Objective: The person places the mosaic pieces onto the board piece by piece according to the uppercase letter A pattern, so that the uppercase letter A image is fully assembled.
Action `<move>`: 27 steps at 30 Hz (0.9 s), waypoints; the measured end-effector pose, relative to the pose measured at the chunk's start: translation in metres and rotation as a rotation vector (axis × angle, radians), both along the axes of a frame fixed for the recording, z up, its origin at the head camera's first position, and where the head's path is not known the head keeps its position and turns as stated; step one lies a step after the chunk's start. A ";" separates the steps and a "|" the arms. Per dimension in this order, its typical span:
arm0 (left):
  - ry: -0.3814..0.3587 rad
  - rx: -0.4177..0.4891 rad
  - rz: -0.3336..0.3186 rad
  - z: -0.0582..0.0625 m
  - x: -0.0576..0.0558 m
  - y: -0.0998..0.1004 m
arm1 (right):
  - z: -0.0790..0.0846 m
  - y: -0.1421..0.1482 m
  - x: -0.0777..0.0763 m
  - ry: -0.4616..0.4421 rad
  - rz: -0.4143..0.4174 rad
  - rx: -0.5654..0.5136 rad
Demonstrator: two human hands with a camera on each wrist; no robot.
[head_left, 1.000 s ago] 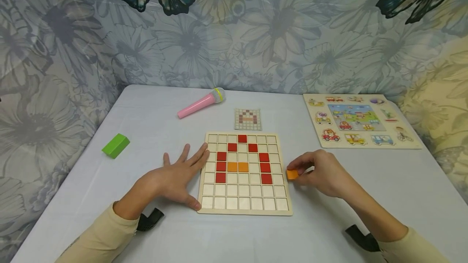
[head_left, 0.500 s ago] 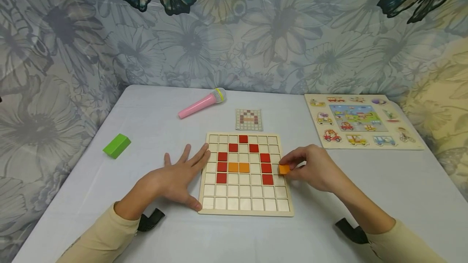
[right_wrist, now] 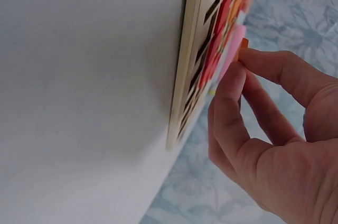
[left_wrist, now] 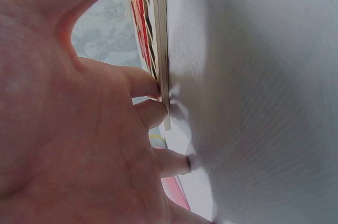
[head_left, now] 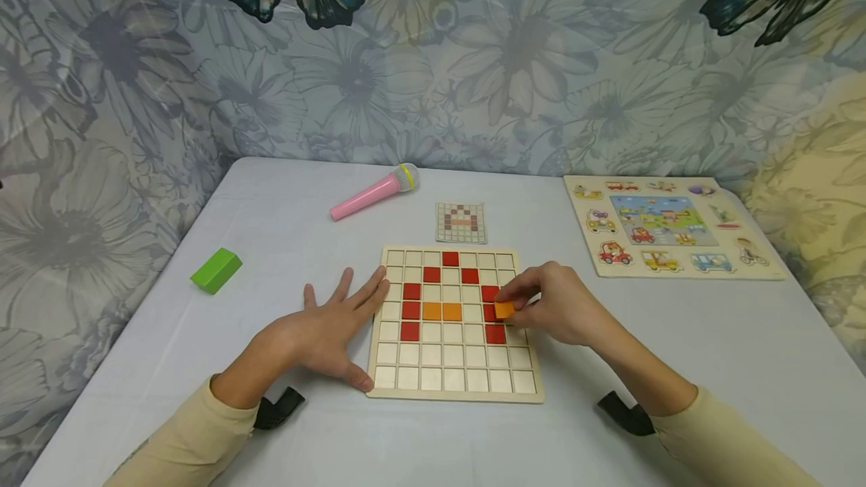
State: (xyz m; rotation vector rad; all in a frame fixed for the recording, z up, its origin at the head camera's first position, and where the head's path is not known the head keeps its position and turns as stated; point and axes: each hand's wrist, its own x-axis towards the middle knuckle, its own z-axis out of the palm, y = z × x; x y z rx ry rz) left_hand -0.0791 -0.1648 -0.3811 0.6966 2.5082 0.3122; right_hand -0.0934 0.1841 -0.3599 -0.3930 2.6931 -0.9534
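Observation:
A wooden grid board (head_left: 455,397) lies flat on the table, with red tiles (head_left: 410,331) and two orange tiles (head_left: 441,311) set in some of its squares. My left hand (head_left: 331,329) is spread along the left edge, fingertips and thumb touching the board. Between thumb and fingers my right hand (head_left: 558,303) pinches a loose orange tile (head_left: 504,311), held over the right-hand column of red tiles and partly covering one. The right wrist view shows that tile (right_wrist: 244,43) raised off the board, mostly hidden by the fingertips.
A small pattern card (head_left: 461,222) lies behind the board. Farther back is a pink toy microphone (head_left: 368,195). A green block (head_left: 216,270) sits at the left, and a vehicle picture puzzle (head_left: 666,261) at the back right. Floral cloth (head_left: 433,96) hangs behind the table.
My right hand has carried the orange tile leftward, from beside the board's right edge to over the red tiles. The left hand has stayed in place.

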 end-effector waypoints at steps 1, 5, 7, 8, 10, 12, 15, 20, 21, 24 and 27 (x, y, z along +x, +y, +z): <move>0.000 0.001 0.000 0.000 0.000 0.000 | -0.001 -0.002 -0.001 -0.009 0.002 -0.003; -0.005 0.007 0.004 0.000 0.000 0.000 | -0.001 -0.011 -0.003 -0.036 0.007 -0.011; -0.005 0.007 0.005 0.001 0.000 0.000 | -0.001 -0.015 -0.005 -0.045 0.009 -0.013; -0.005 0.007 0.006 0.001 0.000 0.000 | -0.002 -0.018 -0.005 -0.049 0.012 -0.012; -0.004 0.006 0.004 0.001 0.000 0.000 | -0.002 -0.022 -0.007 -0.057 0.016 -0.005; -0.004 0.004 0.003 0.001 -0.001 0.000 | -0.003 -0.025 -0.008 -0.063 0.017 0.002; -0.005 0.002 0.002 0.001 -0.001 0.000 | -0.005 -0.030 -0.009 -0.066 0.023 0.016; -0.004 0.007 0.001 0.002 0.000 0.001 | -0.008 -0.035 -0.011 -0.060 0.042 0.038; -0.005 0.010 0.001 0.002 0.000 0.001 | -0.008 -0.036 -0.011 -0.057 0.045 0.042; -0.007 0.006 0.004 0.002 0.000 0.001 | -0.009 -0.038 -0.012 -0.049 0.052 0.054; -0.006 0.004 0.006 0.002 0.000 0.001 | -0.010 -0.041 -0.011 -0.042 0.054 0.059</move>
